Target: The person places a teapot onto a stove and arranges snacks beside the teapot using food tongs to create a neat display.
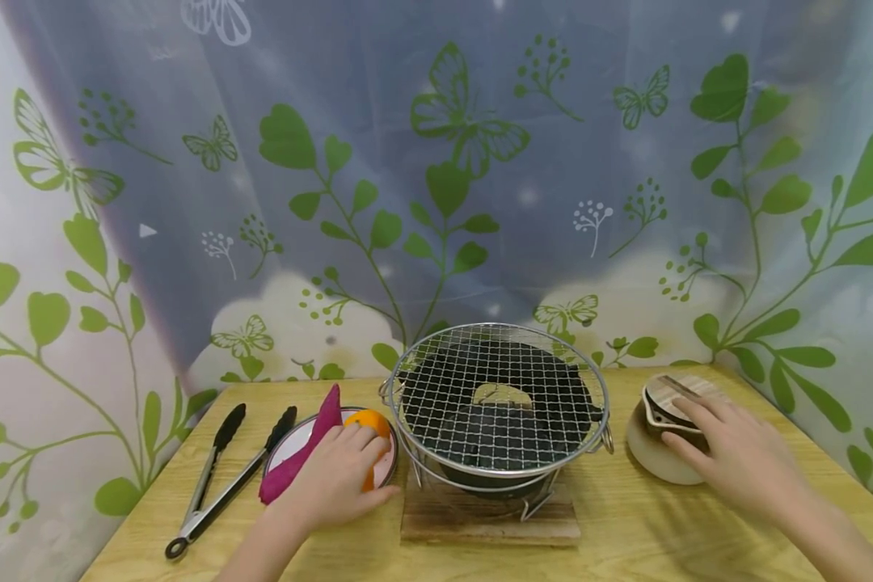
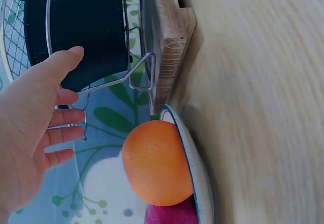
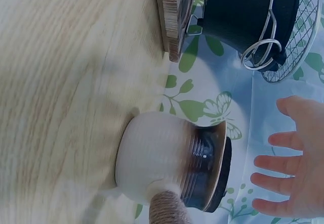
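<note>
My left hand (image 1: 338, 477) hovers over a white dark-rimmed plate (image 1: 280, 449), its fingers relaxed and holding nothing. On the plate lie an orange (image 1: 369, 419) and a purple sweet potato (image 1: 329, 411), both partly covered by the hand in the head view. The left wrist view shows a gap between the fingers and the orange (image 2: 157, 163). My right hand (image 1: 742, 453) is spread above a cream ceramic pot (image 1: 647, 453) with a spout and a wooden lid (image 1: 672, 394). In the right wrist view the fingers stay apart from the pot (image 3: 157, 158), whose handle (image 3: 168, 209) is wrapped in cord.
Between the hands stands a black stove (image 2: 81, 27) in a wire frame, topped by a round wire mesh (image 1: 505, 412). It sits on a wooden board (image 1: 491, 529). Tongs (image 1: 225, 495) lie spread at the left. A patterned cloth (image 1: 378, 162) hangs behind the table.
</note>
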`<state>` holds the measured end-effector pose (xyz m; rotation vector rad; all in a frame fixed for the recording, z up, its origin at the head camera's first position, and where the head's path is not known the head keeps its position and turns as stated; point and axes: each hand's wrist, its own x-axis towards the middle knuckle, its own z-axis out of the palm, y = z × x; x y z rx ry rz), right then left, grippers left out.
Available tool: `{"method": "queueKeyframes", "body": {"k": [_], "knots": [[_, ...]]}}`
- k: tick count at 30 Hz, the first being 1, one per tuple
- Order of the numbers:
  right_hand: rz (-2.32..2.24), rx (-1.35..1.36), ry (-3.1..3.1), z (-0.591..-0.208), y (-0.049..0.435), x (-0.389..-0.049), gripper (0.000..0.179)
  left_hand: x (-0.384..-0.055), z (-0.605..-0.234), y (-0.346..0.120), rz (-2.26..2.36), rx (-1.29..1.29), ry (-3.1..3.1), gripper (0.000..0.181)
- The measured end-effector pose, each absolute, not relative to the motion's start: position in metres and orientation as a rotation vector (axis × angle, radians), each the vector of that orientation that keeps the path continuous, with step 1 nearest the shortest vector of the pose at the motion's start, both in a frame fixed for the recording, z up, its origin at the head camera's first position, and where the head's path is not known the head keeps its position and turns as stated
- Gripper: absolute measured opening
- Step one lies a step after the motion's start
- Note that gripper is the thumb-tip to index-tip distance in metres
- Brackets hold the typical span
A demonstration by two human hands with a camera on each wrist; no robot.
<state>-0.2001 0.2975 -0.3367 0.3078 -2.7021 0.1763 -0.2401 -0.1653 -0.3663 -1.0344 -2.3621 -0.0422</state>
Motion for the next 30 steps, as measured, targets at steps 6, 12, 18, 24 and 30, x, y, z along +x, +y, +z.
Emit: {"method": "queueKeyframes", "body": {"k": [6, 12, 18, 24, 30], "knots": [[0.193, 0.257, -2.760, -0.341, 0.301, -0.198, 0.058, -0.237, -0.373, -0.164, -0.020, -1.063, -2.369, 0.042], [0.179, 0.235, -2.787, -0.343, 0.305, -0.197, 0.061, -0.235, -0.379, -0.162, 0.059, -1.110, -2.330, 0.044], [0.176, 0.207, -2.791, -0.347, 0.312, -0.198, 0.063, -0.233, -0.383, -0.157, 0.089, -1.112, -2.403, 0.046], [0.149, 0.204, -2.751, -0.351, 0.321, -0.198, 0.064, -0.234, -0.389, -0.151, 0.105, -1.140, -2.473, 0.047], [0.103, 0.177, -2.758, -0.352, 0.328, -0.197, 0.066, -0.234, -0.394, -0.147, 0.076, -1.165, -2.529, 0.045]]}}
